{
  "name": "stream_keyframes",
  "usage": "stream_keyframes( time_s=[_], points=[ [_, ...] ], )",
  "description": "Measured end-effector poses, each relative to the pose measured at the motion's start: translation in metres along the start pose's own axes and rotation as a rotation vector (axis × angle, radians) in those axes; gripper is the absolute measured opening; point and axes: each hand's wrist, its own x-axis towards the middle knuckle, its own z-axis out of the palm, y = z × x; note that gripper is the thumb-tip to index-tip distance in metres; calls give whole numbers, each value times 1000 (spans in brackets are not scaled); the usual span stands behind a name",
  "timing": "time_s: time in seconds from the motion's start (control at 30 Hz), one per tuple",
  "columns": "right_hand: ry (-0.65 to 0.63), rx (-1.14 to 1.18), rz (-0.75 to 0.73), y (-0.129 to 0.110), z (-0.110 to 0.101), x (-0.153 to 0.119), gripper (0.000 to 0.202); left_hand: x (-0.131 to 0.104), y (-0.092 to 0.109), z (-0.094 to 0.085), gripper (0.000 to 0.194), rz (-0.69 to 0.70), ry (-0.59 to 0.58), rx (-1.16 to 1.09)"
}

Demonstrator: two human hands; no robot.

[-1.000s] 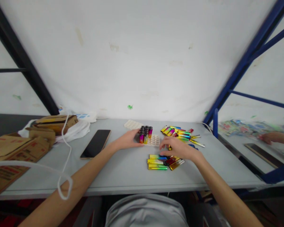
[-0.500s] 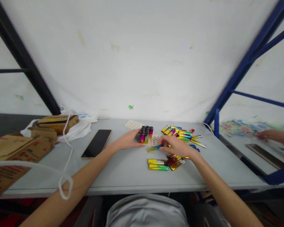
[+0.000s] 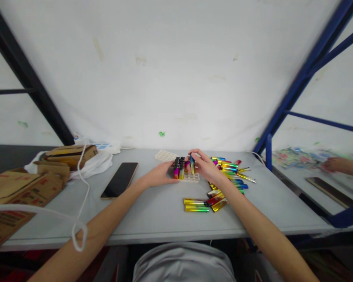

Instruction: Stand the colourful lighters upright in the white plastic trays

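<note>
A white tray with round holes (image 3: 195, 178) holds several upright lighters (image 3: 179, 168) with black tops on its left side. My left hand (image 3: 162, 173) rests against the left side of these lighters, thumb in front and fingers behind. Over the tray's right part, my right hand (image 3: 203, 164) pinches one blue and gold lighter (image 3: 192, 164) upright, beside the standing ones. Whether its lower end touches the tray is hard to tell. Shiny coloured lighters (image 3: 232, 168) lie in a loose pile to the right, and more lighters (image 3: 196, 205) lie nearer the front edge.
A second white tray (image 3: 165, 155) lies behind. On the left are a black phone (image 3: 120, 180), cardboard boxes (image 3: 26, 184), white plastic bags and a white cable (image 3: 86, 184). Beyond the blue frame (image 3: 282, 103) at right, another person's hand (image 3: 338, 164) is near plastic packets and a phone.
My right hand has lifted the blue and gold lighter from the table, turned it upright and brought it up and left over the tray. My left hand has barely moved.
</note>
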Motion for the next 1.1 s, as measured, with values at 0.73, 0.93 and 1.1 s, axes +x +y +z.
stream_keyframes(
  time_s=[0.73, 0.93, 1.1],
  points=[
    [230, -620, -129, 36, -2, -3, 57, 1, 4, -1, 74, -46, -5, 47],
    [271, -669, -97, 37, -8, -4, 51, 1, 7, -2, 71, -40, -13, 33],
    [302, -701, -165, 39, -12, -3, 41, 1, 5, -2, 71, -29, -16, 28]
  ],
)
